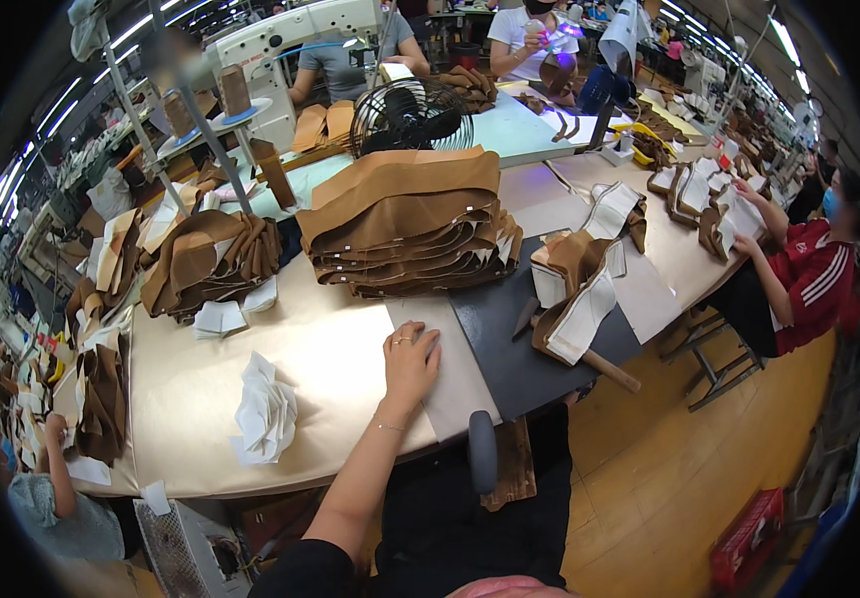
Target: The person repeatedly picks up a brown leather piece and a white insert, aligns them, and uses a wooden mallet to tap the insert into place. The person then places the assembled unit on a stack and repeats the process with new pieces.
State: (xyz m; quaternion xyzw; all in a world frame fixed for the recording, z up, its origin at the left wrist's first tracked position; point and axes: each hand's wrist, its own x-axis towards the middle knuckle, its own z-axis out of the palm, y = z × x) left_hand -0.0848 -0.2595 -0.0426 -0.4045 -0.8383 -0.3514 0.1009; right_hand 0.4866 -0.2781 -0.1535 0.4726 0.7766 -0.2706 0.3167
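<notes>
My left hand (412,361) rests palm down on the table (180,399), fingers loosely bent and apart, with nothing in it. It lies on a pale grey-beige strip beside a dark grey mat (515,349). Just beyond it rises a tall stack of brown leather pieces (405,214). To its left lies a crumpled pile of white paper-like pieces (265,409). On the mat, brown and white pieces (579,299) cover the middle of a hammer, whose wooden handle (614,371) sticks out. My right hand is not in view.
A black fan (412,118) stands behind the stack. Further brown piles (212,261) lie at left. A dark grey rounded object (483,453) stands at the table's near edge. A person in red (811,269) handles pieces at right; another person's hand (55,429) is at far left.
</notes>
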